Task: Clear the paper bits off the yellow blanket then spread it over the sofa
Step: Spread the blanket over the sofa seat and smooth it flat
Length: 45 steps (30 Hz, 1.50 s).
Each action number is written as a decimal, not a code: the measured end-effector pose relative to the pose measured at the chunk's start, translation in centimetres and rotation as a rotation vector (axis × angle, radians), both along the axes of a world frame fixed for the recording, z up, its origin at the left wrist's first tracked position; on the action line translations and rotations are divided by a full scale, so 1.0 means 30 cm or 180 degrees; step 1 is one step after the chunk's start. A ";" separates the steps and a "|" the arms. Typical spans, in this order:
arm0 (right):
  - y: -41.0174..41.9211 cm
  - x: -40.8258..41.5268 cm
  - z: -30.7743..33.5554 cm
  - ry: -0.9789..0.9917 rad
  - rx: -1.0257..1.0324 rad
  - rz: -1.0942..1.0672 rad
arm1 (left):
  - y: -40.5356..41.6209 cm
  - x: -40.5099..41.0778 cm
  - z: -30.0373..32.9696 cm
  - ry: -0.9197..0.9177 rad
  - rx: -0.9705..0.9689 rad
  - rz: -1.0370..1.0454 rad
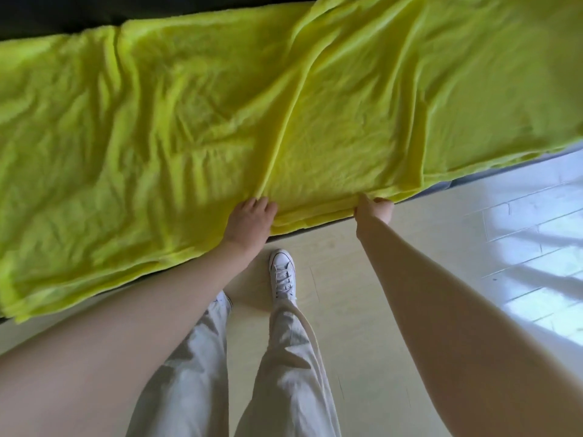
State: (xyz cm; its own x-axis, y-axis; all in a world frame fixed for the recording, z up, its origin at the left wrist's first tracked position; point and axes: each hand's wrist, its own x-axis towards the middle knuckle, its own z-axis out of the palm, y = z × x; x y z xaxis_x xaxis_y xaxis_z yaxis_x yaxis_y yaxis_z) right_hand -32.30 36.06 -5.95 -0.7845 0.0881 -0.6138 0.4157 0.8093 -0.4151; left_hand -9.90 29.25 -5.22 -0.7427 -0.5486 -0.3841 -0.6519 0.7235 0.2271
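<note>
Yellow blanket (195,127): cut off by the left, top and right picture edges; full extent not visible; surface blurred, so small bits cannot be told.
Sofa (56,18): almost wholly hidden under the blanket; only a dark strip at the top left and a grey-blue sliver at its front edge, right, show.
Left hand (249,217): fingertips hidden in the blanket fold.
Right hand (375,209): fingers tucked under the blanket's front edge.
Left shoe: hidden behind the left forearm.

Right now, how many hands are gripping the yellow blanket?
2. The left hand pinches a raised fold at the yellow blanket's near edge; the right hand grips the same edge further right. The fingertips are partly hidden in the fabric.
</note>
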 end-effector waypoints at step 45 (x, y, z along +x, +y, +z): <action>0.138 -0.644 0.117 0.1275 0.0604 -0.0091 | 0.208 -0.588 -0.018 0.0566 -0.0229 -0.0180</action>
State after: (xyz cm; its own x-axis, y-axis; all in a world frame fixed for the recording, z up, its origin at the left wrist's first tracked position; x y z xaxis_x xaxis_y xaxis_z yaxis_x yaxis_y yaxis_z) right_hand -51.61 40.19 -2.45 -0.9528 0.1951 -0.2328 0.2757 0.8772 -0.3932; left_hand -27.53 35.49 -5.77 -0.8258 -0.5252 -0.2054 -0.5638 0.7765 0.2815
